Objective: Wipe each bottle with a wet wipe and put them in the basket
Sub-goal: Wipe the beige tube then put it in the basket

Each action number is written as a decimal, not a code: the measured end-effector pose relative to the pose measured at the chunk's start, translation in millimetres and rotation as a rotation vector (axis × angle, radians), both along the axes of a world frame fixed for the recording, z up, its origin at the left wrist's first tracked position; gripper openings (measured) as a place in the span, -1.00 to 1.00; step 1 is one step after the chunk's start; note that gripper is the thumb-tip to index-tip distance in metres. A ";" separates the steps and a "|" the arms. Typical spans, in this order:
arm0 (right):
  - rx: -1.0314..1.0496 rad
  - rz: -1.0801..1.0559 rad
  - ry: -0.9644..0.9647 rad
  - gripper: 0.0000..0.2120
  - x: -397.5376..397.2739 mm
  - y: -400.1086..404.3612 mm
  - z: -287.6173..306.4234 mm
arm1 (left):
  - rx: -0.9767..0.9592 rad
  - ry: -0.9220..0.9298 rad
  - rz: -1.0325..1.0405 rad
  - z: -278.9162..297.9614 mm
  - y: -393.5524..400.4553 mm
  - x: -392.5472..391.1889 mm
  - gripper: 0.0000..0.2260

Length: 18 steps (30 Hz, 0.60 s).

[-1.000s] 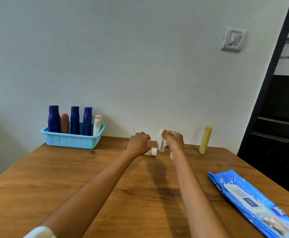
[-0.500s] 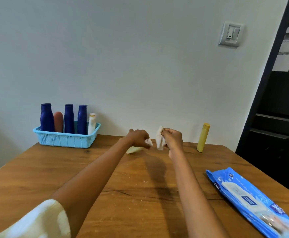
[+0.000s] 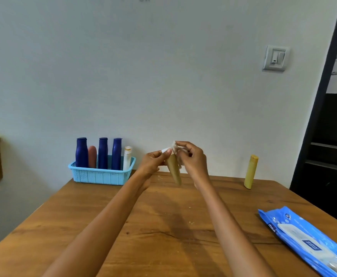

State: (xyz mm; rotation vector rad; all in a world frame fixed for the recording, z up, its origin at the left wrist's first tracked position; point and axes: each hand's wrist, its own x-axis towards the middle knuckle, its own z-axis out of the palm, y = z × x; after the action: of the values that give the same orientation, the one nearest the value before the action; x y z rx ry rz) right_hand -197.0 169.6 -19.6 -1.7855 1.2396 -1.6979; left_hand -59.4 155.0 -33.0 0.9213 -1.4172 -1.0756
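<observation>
My left hand (image 3: pixel 153 161) grips the white cap end of a small tan tube bottle (image 3: pixel 174 170), which hangs cap up above the table. My right hand (image 3: pixel 191 158) pinches a crumpled white wet wipe (image 3: pixel 174 145) against the top of that bottle. A light blue basket (image 3: pixel 101 174) stands at the far left of the table against the wall, holding three dark blue bottles (image 3: pixel 103 152), a brownish bottle (image 3: pixel 92 156) and a small white bottle (image 3: pixel 127 157). A yellow bottle (image 3: pixel 251 171) stands alone at the far right.
A blue wet wipe pack (image 3: pixel 307 240) lies at the table's right near edge. The wooden table (image 3: pixel 163 226) meets a white wall at the back. A dark doorway and shelving are at the right. A wooden piece of furniture shows at the left edge.
The tan bottle has been lifted off the table and turned from lying sideways to cap up. Both hands rose, and the wipe now touches the bottle's top.
</observation>
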 end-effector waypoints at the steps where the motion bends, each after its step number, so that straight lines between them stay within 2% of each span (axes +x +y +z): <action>1: -0.034 0.005 0.010 -0.80 5.7 0.3 -1.9 | 0.009 0.042 0.013 1.2 -0.1 0.7 -0.75; 6: -0.137 0.015 0.056 -0.85 12.3 -4.3 -13.9 | 0.052 0.182 0.050 4.7 -4.6 9.5 -0.80; 11: -0.131 0.048 0.103 -0.89 7.1 -10.5 -27.2 | 0.104 0.226 0.091 5.2 -8.8 14.2 -0.71; 15: -0.067 0.043 0.214 -0.87 -4.3 -13.5 -32.3 | 0.126 0.277 0.147 4.6 -8.5 18.0 -0.61; 18: -0.070 0.005 0.069 -0.88 -6.0 -11.2 -26.0 | 0.115 0.264 0.161 6.0 -9.1 20.0 -0.60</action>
State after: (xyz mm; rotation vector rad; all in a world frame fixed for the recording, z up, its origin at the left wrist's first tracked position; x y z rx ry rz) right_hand -203.1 158.4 -45.6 -1.9016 1.2170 -1.7101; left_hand -39.4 145.9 -27.0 0.9219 -1.0563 -1.1199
